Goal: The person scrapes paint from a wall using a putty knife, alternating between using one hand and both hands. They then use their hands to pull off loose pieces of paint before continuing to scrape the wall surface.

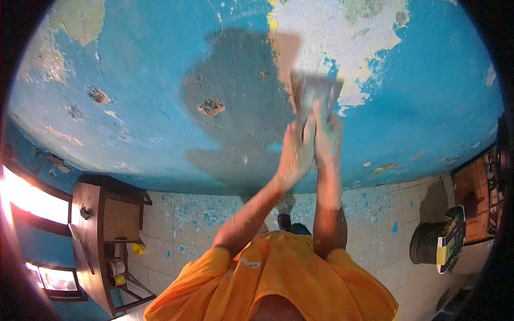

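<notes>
Both my hands are raised together in front of a blue wall (pixel 375 139) with flaking paint. My right hand (pixel 329 136) grips a wide-bladed scraper (pixel 322 88), a finger stretched up along the blade. Pressed in beside it, my left hand (pixel 297 152) is closed around the lower part of the same tool. The handle is mostly hidden by the hands. The blade is smeared by motion and lies at the lower edge of a bare whitish patch (pixel 342 40), where the blue paint has come off.
Pitted holes (pixel 212 106) mark the wall to the left. Blue paint flakes (pixel 198 211) litter the tiled floor (pixel 369 235). At the left stands a wooden table (pixel 88 241) with yellow cups (pixel 139 249); at the right are a dark round stool (pixel 425 243) and a wooden cabinet (pixel 474 214).
</notes>
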Demonstrator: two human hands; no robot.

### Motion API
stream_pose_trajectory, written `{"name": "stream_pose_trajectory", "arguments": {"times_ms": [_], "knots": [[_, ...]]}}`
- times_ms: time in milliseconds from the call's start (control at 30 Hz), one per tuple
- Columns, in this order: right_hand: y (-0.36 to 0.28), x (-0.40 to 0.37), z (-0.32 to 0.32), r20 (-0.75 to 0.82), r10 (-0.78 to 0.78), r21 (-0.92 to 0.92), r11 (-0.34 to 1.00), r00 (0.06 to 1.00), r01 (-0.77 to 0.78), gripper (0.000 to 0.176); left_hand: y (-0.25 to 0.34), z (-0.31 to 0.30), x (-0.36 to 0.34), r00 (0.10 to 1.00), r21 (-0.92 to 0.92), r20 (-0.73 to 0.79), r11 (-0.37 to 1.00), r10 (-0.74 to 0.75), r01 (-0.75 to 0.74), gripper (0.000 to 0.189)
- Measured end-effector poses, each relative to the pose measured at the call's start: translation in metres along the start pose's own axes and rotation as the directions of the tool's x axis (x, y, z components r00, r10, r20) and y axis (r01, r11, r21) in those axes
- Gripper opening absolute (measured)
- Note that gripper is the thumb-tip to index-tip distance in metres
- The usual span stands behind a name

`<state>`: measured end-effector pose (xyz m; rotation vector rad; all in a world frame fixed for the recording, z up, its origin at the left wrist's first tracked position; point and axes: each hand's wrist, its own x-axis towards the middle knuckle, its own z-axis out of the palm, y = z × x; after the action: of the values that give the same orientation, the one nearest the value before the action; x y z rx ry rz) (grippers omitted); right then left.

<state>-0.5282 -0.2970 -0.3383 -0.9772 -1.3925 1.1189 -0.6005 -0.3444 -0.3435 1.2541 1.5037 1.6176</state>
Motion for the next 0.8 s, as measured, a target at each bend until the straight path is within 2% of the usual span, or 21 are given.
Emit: {"name": "stream_pose_trajectory", "arguments": {"times_ms": [33, 67, 100, 133, 200, 267, 300, 333, 367, 433, 467, 500, 533, 567, 633, 667, 733, 800], "knots": [[-0.019, 0.009, 0.001, 0.038, -0.006, 0.051, 0.999, 0.999, 0.004, 0.060, 0.015, -0.003, 0.004, 0.992, -0.050, 0.093, 0.995, -0.085, 0.090, 0.044], [-0.031, 0.013, 0.000, 0.075, -0.021, 0.100, 0.995, 0.997, 0.013, 0.061, 0.009, 0.001, -0.001, 0.991, -0.060, 0.097, 0.994, -0.088, 0.094, 0.044], [-0.010, 0.014, -0.008, 0.098, -0.030, -0.056, 0.998, 0.995, 0.035, 0.052, -0.001, 0.007, -0.004, 0.996, -0.053, 0.069, 0.997, -0.048, 0.051, 0.045], [0.010, 0.011, -0.010, 0.088, -0.051, -0.051, 0.997, 0.995, 0.056, 0.052, -0.010, 0.011, -0.007, 0.999, -0.039, 0.043, 0.999, -0.001, 0.003, 0.045], [0.033, -0.011, -0.012, 0.026, 0.104, 0.014, 0.994, 0.994, -0.105, 0.050, -0.018, 0.018, -0.027, 0.999, -0.058, 0.038, 0.998, -0.032, 0.034, 0.043], [0.027, -0.006, -0.021, 0.019, 0.081, 0.025, 0.996, 0.997, -0.081, 0.048, -0.017, 0.036, -0.035, 0.989, -0.119, -0.132, 0.992, -0.067, 0.052, 0.044], [0.008, -0.002, -0.032, 0.131, 0.129, 0.014, 0.991, 0.983, -0.132, 0.048, -0.006, 0.045, -0.039, 0.964, -0.006, -0.243, 0.994, 0.105, -0.110, 0.045], [0.002, -0.002, -0.042, 0.230, 0.194, 0.000, 0.980, 0.954, -0.199, 0.048, -0.011, 0.048, -0.042, 0.969, -0.008, -0.234, 0.997, 0.079, -0.083, 0.045], [0.011, -0.001, -0.037, 0.164, 0.118, -0.077, 0.991, 0.979, -0.107, 0.058, -0.020, 0.046, -0.034, 0.989, -0.052, -0.150, 0.999, -0.010, 0.002, 0.046], [0.048, 0.002, -0.034, 0.124, 0.103, -0.073, 0.993, 0.987, -0.094, 0.060, -0.026, 0.038, -0.025, 0.975, -0.104, 0.005, 0.969, -0.224, 0.223, 0.045], [0.058, 0.006, -0.028, 0.096, 0.052, -0.053, 0.997, 0.994, -0.047, 0.061, -0.024, 0.041, -0.026, 0.974, -0.107, -0.013, 0.969, -0.227, 0.224, 0.045], [0.017, 0.002, -0.032, 0.121, 0.114, -0.092, 0.990, 0.986, -0.103, 0.063, -0.021, 0.045, -0.024, 0.978, -0.094, -0.110, 0.982, -0.175, 0.166, 0.046], [0.020, 0.005, -0.033, 0.146, 0.119, -0.098, 0.990, 0.982, -0.106, 0.063, -0.018, 0.050, -0.025, 0.974, -0.079, -0.184, 0.990, -0.130, 0.117, 0.047], [0.025, 0.011, -0.034, 0.180, 0.082, -0.082, 0.994, 0.980, -0.068, 0.063, -0.016, 0.056, -0.025, 0.953, -0.117, -0.242, 0.981, -0.181, 0.156, 0.047], [0.039, 0.014, -0.037, 0.182, -0.044, -0.065, 0.996, 0.982, 0.057, 0.060, -0.020, 0.057, -0.023, 0.957, -0.099, -0.251, 0.987, -0.145, 0.124, 0.049], [0.044, 0.014, -0.041, 0.195, -0.044, -0.068, 0.996, 0.980, 0.058, 0.060, -0.021, 0.058, -0.022, 0.962, -0.075, -0.253, 0.993, -0.102, 0.086, 0.052], [0.045, 0.011, -0.045, 0.136, -0.044, 0.020, 0.999, 0.990, 0.042, 0.058, -0.024, 0.064, -0.026, 0.958, -0.063, -0.264, 0.993, -0.110, 0.097, 0.052], [0.037, 0.016, -0.049, 0.192, -0.009, -0.015, 1.000, 0.981, 0.012, 0.058, -0.023, 0.071, -0.023, 0.958, -0.051, -0.261, 0.992, -0.122, 0.112, 0.051]]}}
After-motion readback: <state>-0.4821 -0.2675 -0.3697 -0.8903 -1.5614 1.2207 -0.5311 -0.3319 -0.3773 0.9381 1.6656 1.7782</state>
